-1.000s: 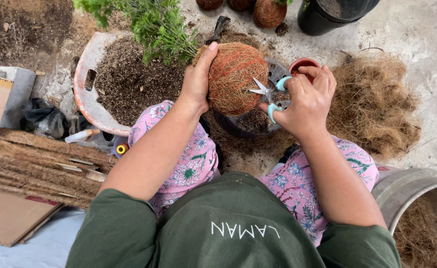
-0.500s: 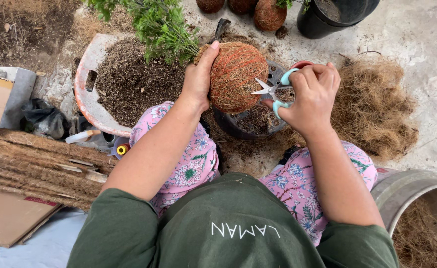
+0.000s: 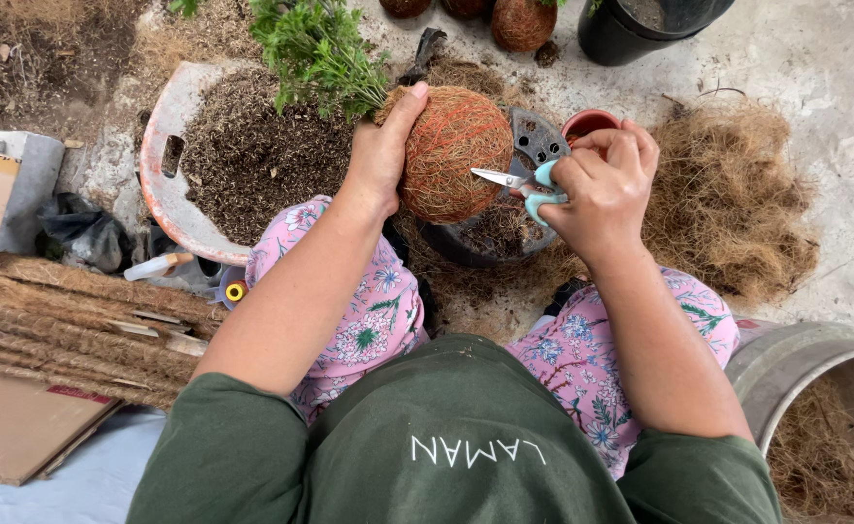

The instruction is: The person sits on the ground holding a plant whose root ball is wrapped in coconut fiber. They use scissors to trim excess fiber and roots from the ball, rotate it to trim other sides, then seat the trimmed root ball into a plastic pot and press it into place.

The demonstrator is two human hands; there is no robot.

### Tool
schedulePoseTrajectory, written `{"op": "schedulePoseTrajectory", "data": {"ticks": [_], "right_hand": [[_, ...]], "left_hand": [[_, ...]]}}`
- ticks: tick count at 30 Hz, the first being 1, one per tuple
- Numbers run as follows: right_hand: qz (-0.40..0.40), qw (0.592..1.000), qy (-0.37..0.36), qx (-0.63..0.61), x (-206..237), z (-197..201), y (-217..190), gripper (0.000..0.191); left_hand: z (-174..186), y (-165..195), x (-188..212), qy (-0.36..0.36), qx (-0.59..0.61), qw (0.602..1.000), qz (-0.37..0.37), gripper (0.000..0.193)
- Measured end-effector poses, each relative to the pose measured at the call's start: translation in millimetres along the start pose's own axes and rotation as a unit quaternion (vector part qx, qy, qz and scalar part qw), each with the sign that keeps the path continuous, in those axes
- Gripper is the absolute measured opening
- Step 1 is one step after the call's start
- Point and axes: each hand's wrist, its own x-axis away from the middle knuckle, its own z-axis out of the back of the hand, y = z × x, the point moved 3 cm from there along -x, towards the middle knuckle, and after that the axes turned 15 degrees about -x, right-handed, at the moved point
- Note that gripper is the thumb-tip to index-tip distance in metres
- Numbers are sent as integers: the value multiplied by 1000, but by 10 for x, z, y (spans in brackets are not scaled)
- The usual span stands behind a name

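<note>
Pointing scissors [image 3: 516,182] blades left at fibre ball [image 3: 454,153].

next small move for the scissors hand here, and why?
Probably bring the scissors a touch further left to the fibre ball and snip. The right hand holds them with the blades slightly parted, tips right at the ball's wrapped surface; whether they touch it can't be told. The left hand grips the ball's far side below the green plant, steadying it over the dark pot.
</note>
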Motion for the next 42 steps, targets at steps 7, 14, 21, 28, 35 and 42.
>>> {"op": "schedulePoseTrajectory", "data": {"ticks": [7, 14, 21, 28, 35, 42], "right_hand": [[-20, 1000, 3, -12, -29, 88, 26, 45], [-31, 999, 6, 15, -111, 70, -76, 53], [-20, 999, 13, 32, 2, -31, 29, 39], [-43, 999, 28, -10, 16, 70, 107, 46], [-47, 999, -1, -19, -27, 235, -37, 53], [-39, 999, 9, 7, -9, 154, 0, 47]], "left_hand": [[-3, 34, -23, -5, 21, 1000, 3, 60], [5, -16, -71, 2, 17, 1000, -4, 59], [29, -18, -117, 33, -57, 996, -61, 50], [20, 32, -37, 11, -22, 997, -76, 43], [13, 128, 98, -29, -18, 996, -85, 36], [-31, 126, 114, -50, 24, 997, -58, 36]]}}
